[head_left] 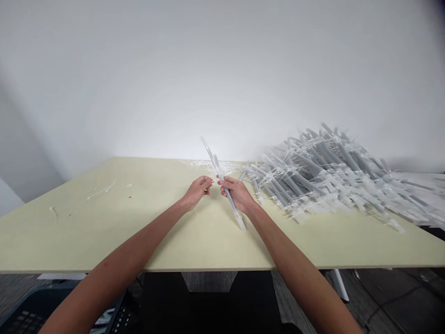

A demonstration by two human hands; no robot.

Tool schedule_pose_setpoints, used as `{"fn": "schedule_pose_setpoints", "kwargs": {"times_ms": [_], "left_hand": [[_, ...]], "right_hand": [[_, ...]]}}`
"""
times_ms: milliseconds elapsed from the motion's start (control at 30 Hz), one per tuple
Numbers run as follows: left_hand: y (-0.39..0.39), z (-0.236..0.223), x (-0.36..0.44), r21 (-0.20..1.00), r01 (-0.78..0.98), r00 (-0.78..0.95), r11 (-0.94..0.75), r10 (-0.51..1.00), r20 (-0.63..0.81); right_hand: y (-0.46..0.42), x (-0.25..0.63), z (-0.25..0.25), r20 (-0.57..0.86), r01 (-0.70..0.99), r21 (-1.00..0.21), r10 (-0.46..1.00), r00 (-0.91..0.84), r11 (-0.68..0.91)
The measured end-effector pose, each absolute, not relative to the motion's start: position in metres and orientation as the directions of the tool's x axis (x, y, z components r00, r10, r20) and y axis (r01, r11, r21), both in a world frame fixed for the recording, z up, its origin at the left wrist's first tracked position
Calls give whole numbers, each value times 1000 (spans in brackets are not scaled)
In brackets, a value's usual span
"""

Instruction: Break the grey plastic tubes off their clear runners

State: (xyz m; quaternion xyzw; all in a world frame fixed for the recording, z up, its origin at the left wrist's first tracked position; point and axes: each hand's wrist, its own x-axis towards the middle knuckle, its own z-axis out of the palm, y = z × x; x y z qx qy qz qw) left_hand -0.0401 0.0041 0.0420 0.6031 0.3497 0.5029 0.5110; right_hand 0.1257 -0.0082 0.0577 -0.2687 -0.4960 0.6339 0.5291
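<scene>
My right hand [237, 194] is closed around a small bundle of long grey tubes [225, 188], which slants from the table up toward the wall. My left hand [198, 190] is pinched shut right beside it, its fingertips at a thin white tie on the bundle. Both hands are over the middle of a pale yellow table [139, 232]. What exactly the left fingertips grip is too small to be sure of.
A big heap of tied grey tube bundles [327, 174] covers the right side of the table. Loose white cable ties [208, 164] lie at the far edge, and a few scraps [100, 191] at the left. A dark crate [31, 315] sits on the floor at lower left.
</scene>
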Motion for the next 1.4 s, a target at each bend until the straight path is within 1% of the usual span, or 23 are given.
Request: {"fn": "schedule_pose_setpoints", "kwargs": {"times_ms": [100, 267, 367, 500, 667, 767, 900, 1033, 1233, 1400], "left_hand": [[4, 41, -41, 967, -149, 260, -205, 936, 238], [4, 42, -42, 951, -262, 265, -165, 935, 235], [4, 45, -43, 935, -331, 281, -129, 932, 228], [3, 46, -44, 914, -391, 302, -103, 924, 233], [3, 44, -42, 900, -433, 325, -49, 923, 206], [2, 43, -39, 899, -438, 341, -29, 920, 195], [-2, 43, -35, 903, -429, 383, -29, 899, 211], [-5, 44, -33, 903, -427, 392, -40, 892, 224], [-6, 44, -33, 904, -426, 388, -43, 893, 226], [-7, 41, -31, 911, -404, 353, -80, 905, 236]], "right_hand": [[-11, 126, 60, 163, -418, -908, 944, -289, 29], [-10, 129, 61, 102, -473, -879, 943, -318, -64], [-9, 129, 60, 75, -477, -875, 952, -295, -79], [-9, 126, 59, 72, -446, -894, 969, -234, -41], [-7, 126, 56, 126, -372, -927, 974, -187, 48], [-5, 127, 53, 164, -281, -953, 974, -154, 116], [-5, 126, 51, 229, -117, -968, 971, -71, 220], [-7, 124, 51, 259, -29, -966, 965, -47, 258], [-7, 124, 51, 279, 3, -960, 959, -48, 280], [-7, 123, 51, 274, -65, -961, 959, -70, 270]]}}
